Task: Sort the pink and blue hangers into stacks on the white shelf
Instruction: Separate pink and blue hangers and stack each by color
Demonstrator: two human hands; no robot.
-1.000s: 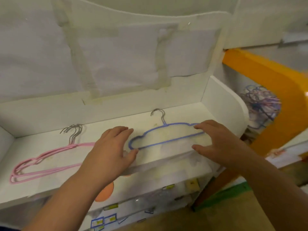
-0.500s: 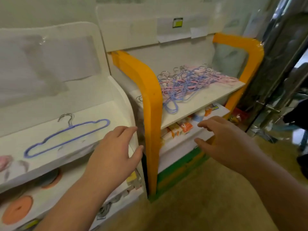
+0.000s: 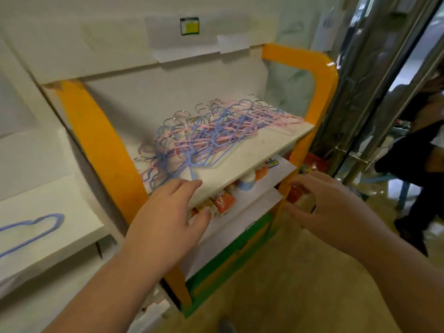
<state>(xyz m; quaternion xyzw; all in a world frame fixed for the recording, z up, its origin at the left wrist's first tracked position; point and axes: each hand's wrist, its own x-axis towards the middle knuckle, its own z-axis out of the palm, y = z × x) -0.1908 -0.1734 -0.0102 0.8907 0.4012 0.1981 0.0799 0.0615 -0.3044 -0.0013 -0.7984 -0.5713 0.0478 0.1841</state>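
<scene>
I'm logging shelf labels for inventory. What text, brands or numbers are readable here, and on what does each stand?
None can be read.
Yellow-green sticker on the white panel above the orange-framed shelf: print blurred.
Yellow-blue tag on the lower shelf edge: too small.
Orange packets beneath: markings blurred.

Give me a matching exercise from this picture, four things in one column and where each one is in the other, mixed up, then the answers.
Things:
1. tangled pile of pink and blue hangers
2. single blue hanger
3. left hand
4. right hand

Places:
A. flat on the white shelf at the far left
B. empty, in front of the orange frame's right post
C. on the upper board of the orange-framed shelf
D. empty, fingers reaching over that board's front edge, beside the pile

Pairs: 1-C, 2-A, 3-D, 4-B
</scene>
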